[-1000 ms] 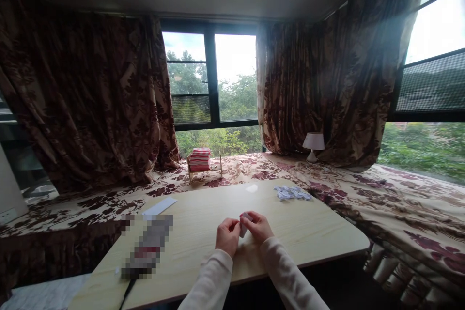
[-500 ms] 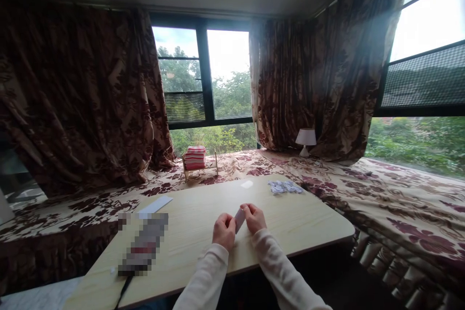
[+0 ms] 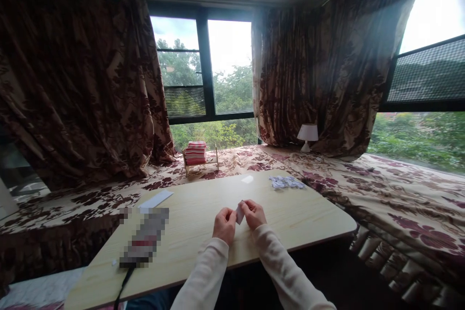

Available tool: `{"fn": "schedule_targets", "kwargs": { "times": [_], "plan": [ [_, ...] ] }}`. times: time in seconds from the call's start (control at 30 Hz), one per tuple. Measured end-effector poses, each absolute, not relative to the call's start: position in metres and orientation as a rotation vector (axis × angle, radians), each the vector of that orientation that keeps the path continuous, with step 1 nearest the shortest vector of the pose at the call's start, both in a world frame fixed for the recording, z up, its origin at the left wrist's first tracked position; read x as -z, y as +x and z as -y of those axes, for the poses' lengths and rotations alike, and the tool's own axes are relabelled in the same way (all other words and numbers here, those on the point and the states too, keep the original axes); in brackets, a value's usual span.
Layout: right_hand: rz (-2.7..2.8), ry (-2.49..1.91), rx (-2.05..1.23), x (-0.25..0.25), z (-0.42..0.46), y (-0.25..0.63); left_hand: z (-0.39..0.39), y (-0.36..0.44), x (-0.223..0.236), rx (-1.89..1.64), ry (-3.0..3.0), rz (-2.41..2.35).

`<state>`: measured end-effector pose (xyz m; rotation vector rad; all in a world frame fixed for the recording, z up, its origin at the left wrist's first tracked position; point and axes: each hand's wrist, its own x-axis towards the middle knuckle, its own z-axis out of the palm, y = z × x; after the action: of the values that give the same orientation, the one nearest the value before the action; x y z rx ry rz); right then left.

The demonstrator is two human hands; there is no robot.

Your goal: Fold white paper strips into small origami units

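Between my two hands, just above the table, is a small pale piece of paper. My left hand pinches its left side with thumb and fingers. Its right and upper side is held by my right hand, whose fingers cover part of it. Farther back on the right lies a loose heap of small whitish paper pieces. A flat white stack or sheet of paper rests at the table's left back edge.
A pixelated dark device with a black cable lies on the left. A tiny white bit is beside it. Beyond the table, a floral-covered ledge carries a small rack of folded striped cloths and a white lamp.
My right fingers have shifted slightly down and over the paper, and less of it shows. Both hands still grip it. The camera view has tilted a little.
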<state>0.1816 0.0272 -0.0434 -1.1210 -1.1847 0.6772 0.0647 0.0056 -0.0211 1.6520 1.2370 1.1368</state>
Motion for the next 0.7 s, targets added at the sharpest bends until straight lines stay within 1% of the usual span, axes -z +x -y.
{"fn": "schedule_targets", "kwargs": {
  "times": [0.17, 0.3, 0.7],
  "plan": [
    [1.007, -1.120, -0.573, 0.037, -0.027, 0.189, -0.005, 0.060, 0.021, -1.229, 1.593, -1.271],
    [1.048, -1.060, -0.611, 0.034, -0.022, 0.190, -0.006, 0.062, 0.021, -1.297, 1.596, -1.293],
    [1.222, -0.977, -0.787, 0.038, -0.016, 0.183, -0.005, 0.065, 0.022, -1.117, 1.691, -1.254]
  ]
}}
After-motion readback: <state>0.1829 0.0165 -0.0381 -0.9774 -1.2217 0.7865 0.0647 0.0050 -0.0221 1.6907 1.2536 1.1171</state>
